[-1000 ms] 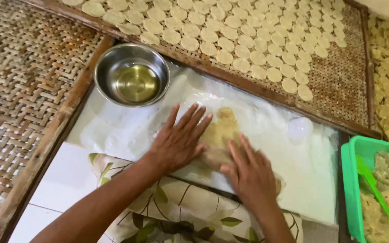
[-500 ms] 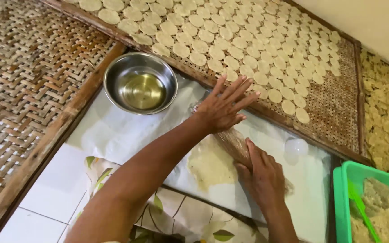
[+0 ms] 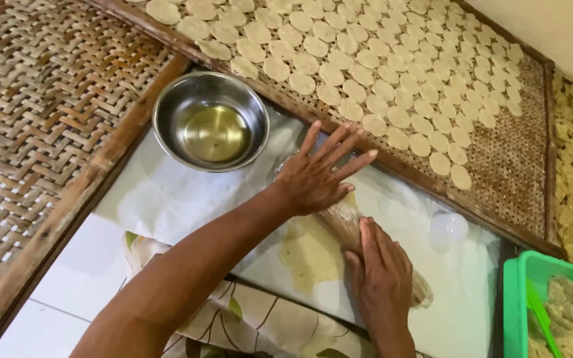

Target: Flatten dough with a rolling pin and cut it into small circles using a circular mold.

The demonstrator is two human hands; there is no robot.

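My left hand and my right hand lie flat, fingers spread, on a thick cylindrical roller wrapped in clear plastic. The roller lies slantwise on a white plastic sheet. Under and just left of the roller a thin, flattened patch of pale yellow dough spreads on the sheet. The left hand covers the roller's far end, the right hand its near end.
A steel bowl with a little oil stands at the sheet's far left. Behind it a woven tray holds several rows of round dough discs. A green tub of dough sits at right, and a small clear cup.
Both hands pushed the roller away from me across the dough, which has spread thinner. The left hand has gone farther out, toward the woven tray's edge.
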